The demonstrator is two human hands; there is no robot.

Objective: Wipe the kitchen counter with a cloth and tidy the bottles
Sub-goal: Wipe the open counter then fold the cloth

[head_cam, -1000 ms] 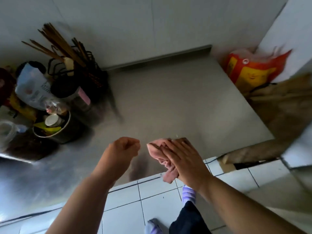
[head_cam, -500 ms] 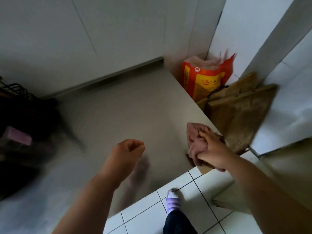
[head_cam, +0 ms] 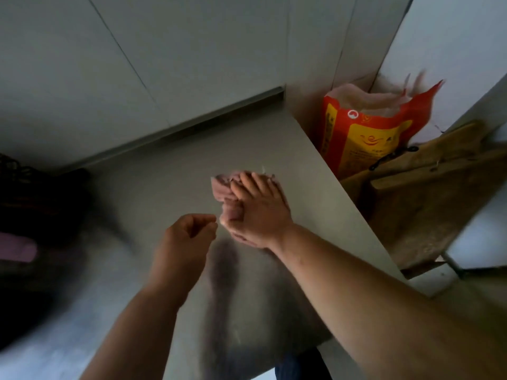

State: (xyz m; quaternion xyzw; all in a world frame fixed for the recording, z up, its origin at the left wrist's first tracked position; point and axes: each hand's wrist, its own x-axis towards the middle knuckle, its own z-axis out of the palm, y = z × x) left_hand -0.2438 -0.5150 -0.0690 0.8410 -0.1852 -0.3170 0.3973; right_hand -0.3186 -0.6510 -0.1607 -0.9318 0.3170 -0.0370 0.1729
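A pink cloth (head_cam: pixel 221 187) lies bunched on the grey steel counter (head_cam: pixel 153 187), close to its right edge. My right hand (head_cam: pixel 255 212) presses flat on top of the cloth, fingers spread forward, covering most of it. My left hand (head_cam: pixel 186 239) hovers just left of it, loosely curled into a fist and holding nothing. No bottles can be made out; the dark clutter (head_cam: pixel 33 215) at the far left is blurred.
A red and yellow sack (head_cam: pixel 367 133) stands in the corner past the counter's right edge, with wooden boards (head_cam: pixel 428 193) leaning beside it. White wall panels rise behind the counter. A pink blurred object (head_cam: pixel 16 249) shows at the left edge.
My right hand has slid the cloth from the counter's front right corner back toward the middle and farther from me. The view swung right, pushing the utensil rack and bottles out of frame.
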